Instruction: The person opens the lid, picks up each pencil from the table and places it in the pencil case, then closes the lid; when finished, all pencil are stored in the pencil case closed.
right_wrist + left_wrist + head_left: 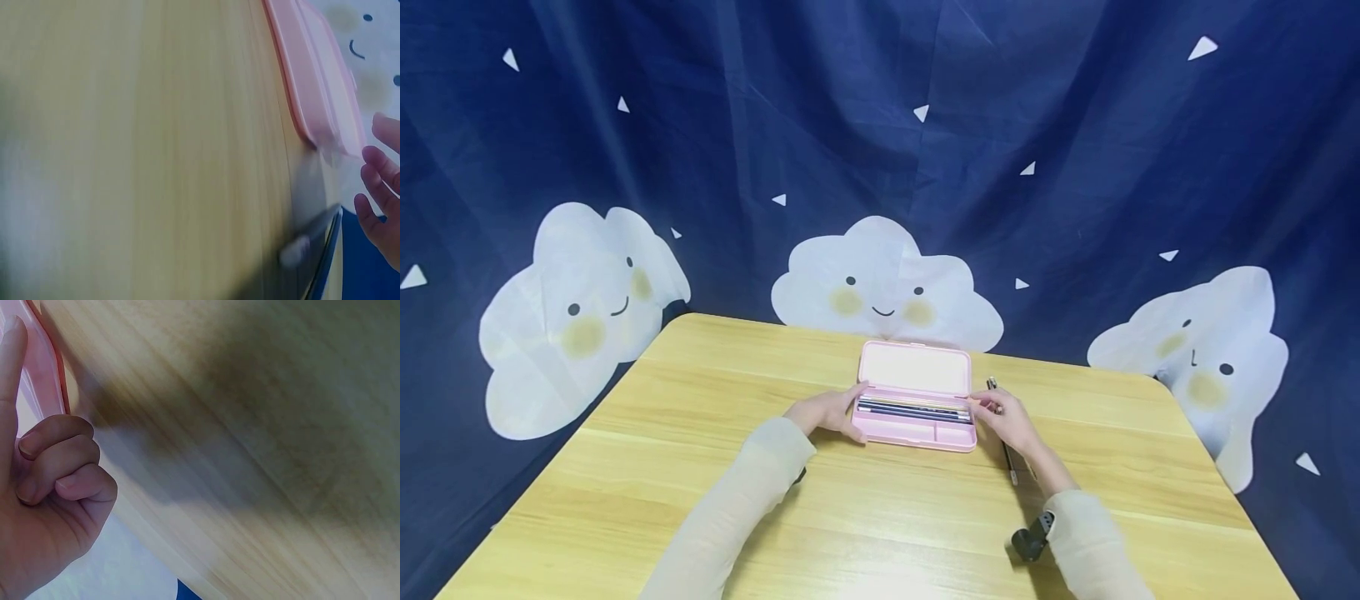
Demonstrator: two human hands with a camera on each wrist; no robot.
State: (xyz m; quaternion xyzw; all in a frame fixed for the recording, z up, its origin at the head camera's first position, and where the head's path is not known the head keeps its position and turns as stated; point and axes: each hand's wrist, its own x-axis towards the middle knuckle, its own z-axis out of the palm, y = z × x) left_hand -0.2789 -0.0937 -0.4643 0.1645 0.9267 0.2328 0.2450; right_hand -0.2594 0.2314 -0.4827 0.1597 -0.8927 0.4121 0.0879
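A pink pencil case [917,442] lies on the table with its lid [914,369] raised at the back. Several dark pencils [913,410] lie side by side inside it. My left hand [827,411] holds the case's left end, thumb at the front corner; the left wrist view shows one straight finger along the pink wall and the other fingers curled. At the right end, my right hand [1006,417] has its fingertips close to the case's rim, loosely bent in the right wrist view with nothing held. A dark pencil [1009,462] lies beneath it, partly hidden.
The wooden table [880,517] extends around the case. A blue curtain [850,125] with white clouds hangs behind its far edge. A small black device [1032,537] is strapped at the right sleeve [1090,542].
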